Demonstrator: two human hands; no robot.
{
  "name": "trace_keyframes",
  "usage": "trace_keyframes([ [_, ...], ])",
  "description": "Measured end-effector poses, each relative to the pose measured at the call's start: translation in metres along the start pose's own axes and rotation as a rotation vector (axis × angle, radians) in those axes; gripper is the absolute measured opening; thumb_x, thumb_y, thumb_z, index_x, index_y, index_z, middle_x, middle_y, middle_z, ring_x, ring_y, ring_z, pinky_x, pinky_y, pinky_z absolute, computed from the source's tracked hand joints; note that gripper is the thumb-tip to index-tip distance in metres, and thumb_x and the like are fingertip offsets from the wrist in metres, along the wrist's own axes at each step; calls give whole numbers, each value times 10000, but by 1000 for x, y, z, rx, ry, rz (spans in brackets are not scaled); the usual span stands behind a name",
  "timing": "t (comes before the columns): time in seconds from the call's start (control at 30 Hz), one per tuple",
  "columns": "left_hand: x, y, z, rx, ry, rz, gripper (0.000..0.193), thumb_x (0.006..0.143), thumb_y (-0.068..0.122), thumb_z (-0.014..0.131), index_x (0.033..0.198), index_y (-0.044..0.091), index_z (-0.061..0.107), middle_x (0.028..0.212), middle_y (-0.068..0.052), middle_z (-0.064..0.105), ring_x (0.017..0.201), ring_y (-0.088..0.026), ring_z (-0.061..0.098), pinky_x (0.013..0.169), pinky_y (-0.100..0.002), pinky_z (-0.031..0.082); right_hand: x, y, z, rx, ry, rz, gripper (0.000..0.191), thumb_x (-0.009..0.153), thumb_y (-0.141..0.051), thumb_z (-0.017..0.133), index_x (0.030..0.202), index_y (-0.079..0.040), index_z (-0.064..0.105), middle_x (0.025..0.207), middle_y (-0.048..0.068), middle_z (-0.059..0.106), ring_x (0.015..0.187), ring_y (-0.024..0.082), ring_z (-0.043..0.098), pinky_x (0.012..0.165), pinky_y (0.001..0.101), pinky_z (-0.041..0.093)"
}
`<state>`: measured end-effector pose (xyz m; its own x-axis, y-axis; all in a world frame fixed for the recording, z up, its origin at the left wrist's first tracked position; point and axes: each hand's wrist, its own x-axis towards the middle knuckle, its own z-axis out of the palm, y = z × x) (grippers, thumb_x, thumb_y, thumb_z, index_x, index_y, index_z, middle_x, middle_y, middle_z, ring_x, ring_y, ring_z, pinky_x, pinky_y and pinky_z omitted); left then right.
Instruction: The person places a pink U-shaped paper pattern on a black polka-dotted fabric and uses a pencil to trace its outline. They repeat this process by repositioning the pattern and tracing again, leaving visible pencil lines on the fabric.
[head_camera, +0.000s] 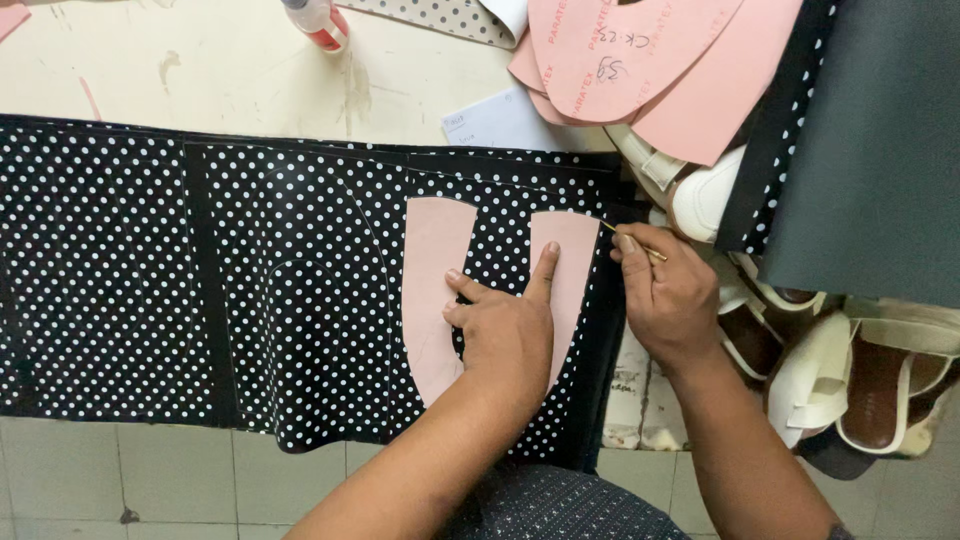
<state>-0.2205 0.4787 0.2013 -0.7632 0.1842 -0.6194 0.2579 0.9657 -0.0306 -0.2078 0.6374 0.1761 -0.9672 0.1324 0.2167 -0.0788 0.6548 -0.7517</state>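
Note:
A pink U-shaped pattern piece (432, 262) lies flat on black fabric with white polka dots (280, 270) spread over the table. My left hand (508, 325) presses down on the pattern, index finger stretched along its right arm, thumb and another finger on its left arm. My right hand (665, 292) sits just right of the pattern's right arm and pinches a thin yellowish marking tool (612, 231), whose tip touches the fabric at the pattern's upper right edge.
Pink pattern sheets (640, 60) are stacked at the top right, over a white paper (500, 122). White shoes and sandals (840, 370) are piled at the right. A dark grey sheet (880, 150) hangs at the far right. A small bottle (318, 22) stands at the top.

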Motion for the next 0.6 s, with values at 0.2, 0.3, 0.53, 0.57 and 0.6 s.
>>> trace_keyframes([
  [0.2,-35,-33,8,-357,-91,7,818,976,320,638,1661,269,192,1428,-511,340,1080,-495,647,887,-474,564,-54,6,-8,294,-64,247,244,1120,-155,525,1046,29,668,935,124,703,831,185,678,758,327,577],
  [0.3,-66,-75,30,-716,273,-113,681,967,376,657,1532,94,400,1123,-213,724,941,-364,715,801,-462,567,-95,-11,-10,264,-310,601,327,1075,-220,484,1041,30,691,954,98,726,840,173,702,686,310,589],
  [0.53,-107,-132,110,-1680,367,-94,670,855,180,727,1376,-61,380,1241,-142,569,896,-145,644,702,-318,612,-187,-69,17,318,-228,619,359,1013,-240,474,1162,27,663,1039,97,702,920,142,700,627,279,602],
  [0.57,-109,-138,119,-1658,349,-52,664,837,154,723,1368,-54,381,1199,-141,613,825,-154,634,666,-306,578,-195,-74,22,301,-218,600,356,1028,-245,472,1174,23,657,1065,99,696,931,140,697,643,277,608],
  [0.6,-113,-143,128,-1636,327,-9,660,820,127,719,1360,-47,383,1157,-139,657,754,-163,625,630,-295,544,-202,-76,24,283,-204,584,353,1044,-250,470,1186,19,650,1092,101,691,941,138,694,660,275,615],
])
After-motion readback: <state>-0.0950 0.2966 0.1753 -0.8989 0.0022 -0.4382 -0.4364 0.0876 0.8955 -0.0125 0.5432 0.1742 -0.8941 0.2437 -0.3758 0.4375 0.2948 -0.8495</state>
